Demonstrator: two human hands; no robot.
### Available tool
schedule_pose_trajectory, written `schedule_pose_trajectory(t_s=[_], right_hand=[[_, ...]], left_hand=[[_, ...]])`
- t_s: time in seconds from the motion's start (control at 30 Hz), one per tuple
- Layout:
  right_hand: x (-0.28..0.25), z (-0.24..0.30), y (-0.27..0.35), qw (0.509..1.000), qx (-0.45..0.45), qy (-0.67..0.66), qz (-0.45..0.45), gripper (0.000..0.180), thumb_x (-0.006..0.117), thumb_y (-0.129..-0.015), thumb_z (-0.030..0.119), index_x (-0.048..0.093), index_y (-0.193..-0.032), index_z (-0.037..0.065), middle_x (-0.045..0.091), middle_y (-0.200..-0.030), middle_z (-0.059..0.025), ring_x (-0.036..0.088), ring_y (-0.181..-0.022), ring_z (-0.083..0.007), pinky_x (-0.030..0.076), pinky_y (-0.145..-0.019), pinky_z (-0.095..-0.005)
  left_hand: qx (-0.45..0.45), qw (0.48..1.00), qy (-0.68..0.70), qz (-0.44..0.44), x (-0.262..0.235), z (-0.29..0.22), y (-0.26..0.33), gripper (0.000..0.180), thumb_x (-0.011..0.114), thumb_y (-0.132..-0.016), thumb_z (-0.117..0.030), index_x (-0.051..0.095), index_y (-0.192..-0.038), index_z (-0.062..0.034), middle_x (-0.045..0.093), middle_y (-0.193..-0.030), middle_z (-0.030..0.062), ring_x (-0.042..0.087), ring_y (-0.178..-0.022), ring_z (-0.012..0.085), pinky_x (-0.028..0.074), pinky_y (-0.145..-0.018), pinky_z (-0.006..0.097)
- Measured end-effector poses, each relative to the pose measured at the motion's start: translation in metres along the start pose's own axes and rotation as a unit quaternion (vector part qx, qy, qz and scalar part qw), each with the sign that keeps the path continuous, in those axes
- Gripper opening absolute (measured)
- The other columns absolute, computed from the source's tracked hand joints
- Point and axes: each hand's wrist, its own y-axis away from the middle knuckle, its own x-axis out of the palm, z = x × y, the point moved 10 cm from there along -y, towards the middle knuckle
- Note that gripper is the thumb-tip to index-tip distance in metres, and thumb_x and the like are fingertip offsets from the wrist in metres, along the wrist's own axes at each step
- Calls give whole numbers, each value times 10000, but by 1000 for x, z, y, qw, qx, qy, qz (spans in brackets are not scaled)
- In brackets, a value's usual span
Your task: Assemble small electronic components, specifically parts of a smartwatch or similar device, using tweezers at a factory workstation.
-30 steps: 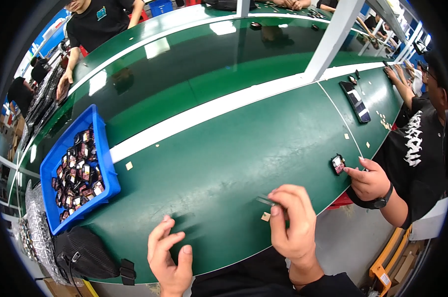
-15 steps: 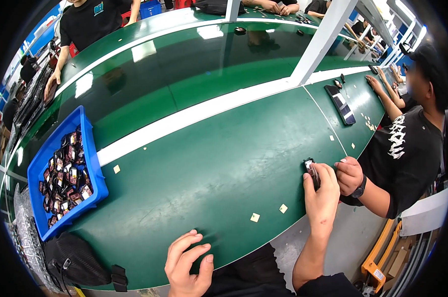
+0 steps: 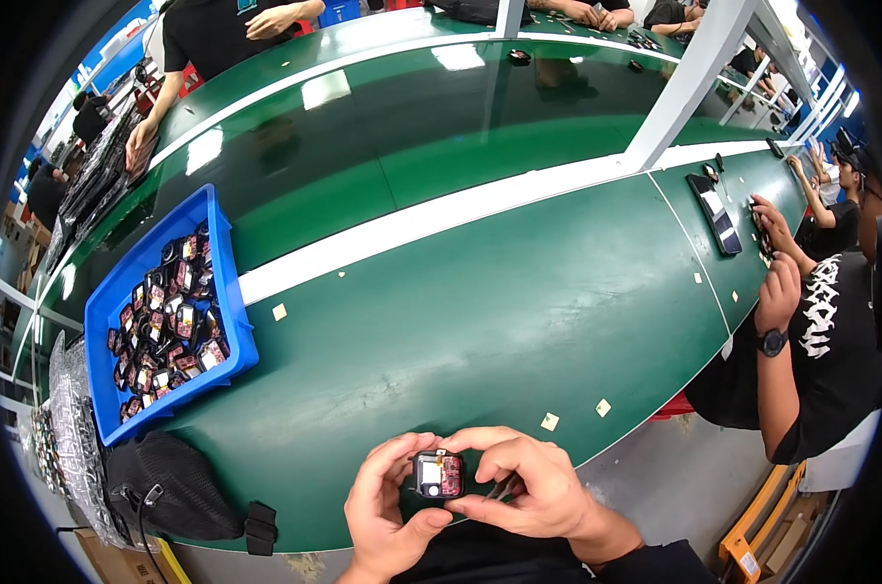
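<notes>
Near the table's front edge I hold a small black square device casing [image 3: 439, 474] between both hands. Its open face shows a red circuit board beside a whitish block. My left hand [image 3: 387, 511] curls round its left side, thumb below and fingers above. From the right, my right hand [image 3: 533, 487] grips its edge with thumb and fingertips. Something thin and greyish shows between that hand's fingers, too small to name. A blue bin [image 3: 235, 292] at the left holds a heap of similar casings [image 3: 154, 336].
Small cream paper squares [image 3: 604, 408] lie on the green table [image 3: 402, 350]. A black bag [image 3: 173, 487] rests at the near left. A white strip and grey post [image 3: 689, 83] stand beyond. At the right sits a co-worker [image 3: 821, 341], close to a black phone-like slab [image 3: 714, 214].
My right hand has brought the casing from the right side to the front middle, where my left hand has closed on it too. The co-worker's hand has drawn away, and the view has shifted.
</notes>
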Motion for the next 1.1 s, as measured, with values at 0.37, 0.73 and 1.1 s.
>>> schedule_pose_trajectory(t_s=[0.37, 0.73, 1.1], right_hand=[[19, -17, -1, 995, 20, 96, -3, 405, 804, -861, 16, 500, -1128, 23, 458, -1196, -168, 595, -675, -183, 544, -593, -352], [20, -1, -2, 962, -60, 256, -71, 499, 869, -701, -7, 747, -1182, 41, 668, -889, -68, 636, -699, -205, 539, -595, -317], [25, 3, 1, 945, -76, 313, -60, 488, 840, -711, -17, 737, -1187, 15, 678, -880, -64, 626, -673, -201, 518, -571, -310]], left_hand=[[-55, 995, 18, -75, -20, 11, -3, 745, 902, -800, -410, 559, -1284, 39, 627, -1207, 182, 696, -1103, 319, 615, -907, 424], [-23, 994, 96, -35, -20, 10, -6, 652, 847, -866, -108, 487, -1380, 68, 626, -1292, 225, 672, -1170, 320, 547, -1027, 416], [-9, 1000, -6, -13, -15, 3, -4, 674, 894, -831, -183, 561, -1347, 93, 578, -1348, 210, 609, -1242, 251, 513, -1026, 343]])
